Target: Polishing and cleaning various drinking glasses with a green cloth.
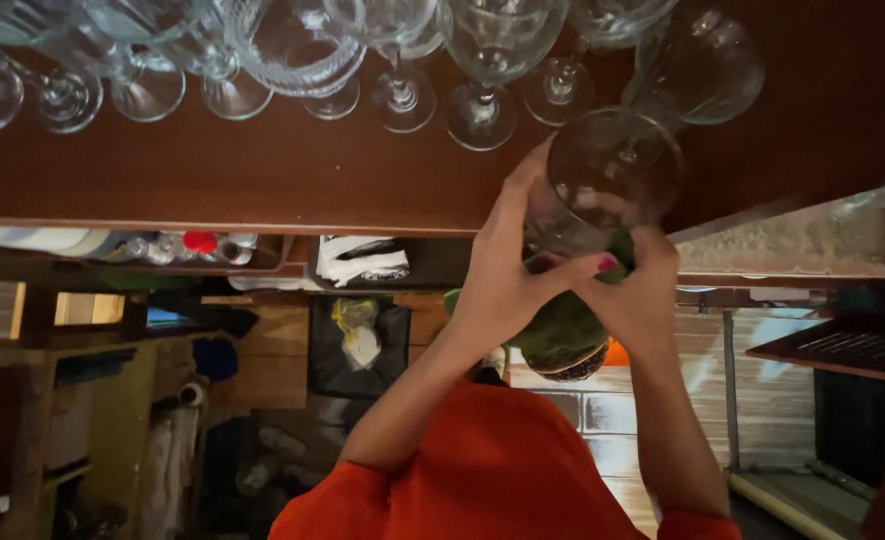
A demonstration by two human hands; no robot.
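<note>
Both my hands are raised over a dark wooden counter, and my sleeves are orange-red. My left hand grips the side of a clear drinking glass, whose round mouth faces me. The thumb reaches across the glass's base. My right hand presses a green cloth against the bottom of the same glass. The cloth is bunched between both palms and hangs below them. The foot of the glass is hidden by cloth and fingers.
Several stemmed wine glasses and a cut-glass jug stand in a row along the counter's far side. Below the counter edge are a shelf with bottles, folded white cloths, a black bin and a tiled floor.
</note>
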